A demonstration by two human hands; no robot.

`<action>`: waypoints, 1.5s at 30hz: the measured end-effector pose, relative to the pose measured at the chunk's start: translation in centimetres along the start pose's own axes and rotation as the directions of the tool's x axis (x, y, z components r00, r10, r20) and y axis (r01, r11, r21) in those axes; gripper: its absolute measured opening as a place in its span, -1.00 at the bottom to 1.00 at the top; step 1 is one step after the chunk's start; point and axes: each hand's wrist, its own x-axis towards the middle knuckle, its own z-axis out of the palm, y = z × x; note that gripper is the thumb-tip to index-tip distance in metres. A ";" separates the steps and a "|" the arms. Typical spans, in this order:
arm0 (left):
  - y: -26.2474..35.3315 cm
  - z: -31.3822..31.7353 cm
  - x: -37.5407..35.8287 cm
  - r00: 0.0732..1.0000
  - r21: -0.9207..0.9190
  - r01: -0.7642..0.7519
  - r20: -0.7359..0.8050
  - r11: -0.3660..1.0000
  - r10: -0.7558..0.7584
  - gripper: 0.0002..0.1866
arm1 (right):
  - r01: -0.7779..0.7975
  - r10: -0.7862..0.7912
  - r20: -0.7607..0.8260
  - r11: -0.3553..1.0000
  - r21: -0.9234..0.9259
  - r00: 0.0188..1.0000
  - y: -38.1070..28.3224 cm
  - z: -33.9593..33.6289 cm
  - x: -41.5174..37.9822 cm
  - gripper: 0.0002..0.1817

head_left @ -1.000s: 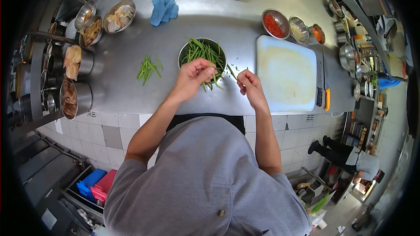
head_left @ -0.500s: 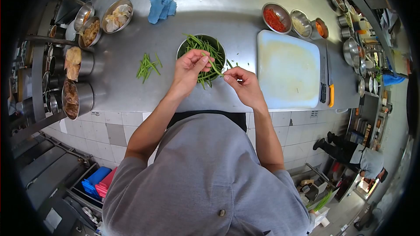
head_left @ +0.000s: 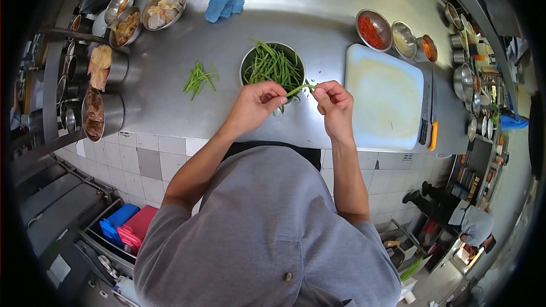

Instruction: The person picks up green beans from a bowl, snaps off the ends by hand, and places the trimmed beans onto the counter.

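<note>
Between my two hands a single green bean [head_left: 298, 89] is stretched just in front of a metal bowl [head_left: 243, 68] heaped with green beans [head_left: 272, 65]. My left hand [head_left: 259, 104] pinches one end of the bean between thumb and fingertips. At the bean's other end, my right hand [head_left: 334, 105] closes thumb and finger on its tip. To the left of the bowl, a small loose pile of green beans [head_left: 199, 79] lies on the steel table. Tiny green bits are scattered right of the bowl.
A white cutting board [head_left: 384, 99] lies to the right, with two knives [head_left: 433, 119] beside it. Bowls of red strips [head_left: 371, 31] and other ingredients stand behind it. A blue cloth [head_left: 224, 1] and several food containers are at the left. Another person [head_left: 475, 222] is far right.
The bean has turned from steeply slanted to nearly level. My right hand has moved slightly right and up, my left slightly right and down. The view has shifted a little.
</note>
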 end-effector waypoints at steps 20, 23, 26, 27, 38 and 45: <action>-1.0 1.1 0.2 0.975 -0.373 0.160 0.204 0.914 -0.088 -0.92 | -0.250 0.123 0.252 0.780 0.573 0.960 0.3 -0.8 -0.5 -0.76; -0.8 -0.1 -0.1 0.991 -0.314 0.095 0.116 0.945 -0.061 -0.92 | -0.192 0.172 0.086 0.909 0.371 0.981 1.6 -2.1 0.3 -0.76; -1.4 -2.5 -0.5 0.996 -0.176 -0.030 -0.092 0.984 0.014 -0.92 | -0.203 0.208 -0.075 0.977 0.069 0.975 4.2 -4.5 1.1 -0.88; -1.9 -3.6 -0.6 0.985 -0.120 -0.071 -0.168 0.990 0.050 -0.92 | -0.210 0.203 -0.133 0.977 -0.038 0.970 4.4 -4.7 1.0 -0.88; -10.3 -16.1 -2.0 0.788 0.434 0.231 -0.608 0.871 0.094 -0.87 | 0.107 -0.151 -0.050 0.864 -0.491 0.987 5.4 -3.3 0.9 -0.85; -7.9 -12.5 -1.1 0.758 0.606 0.120 -0.567 0.786 0.322 -0.82 | 0.337 -0.316 0.169 0.612 -0.716 0.934 2.9 3.5 2.1 -0.86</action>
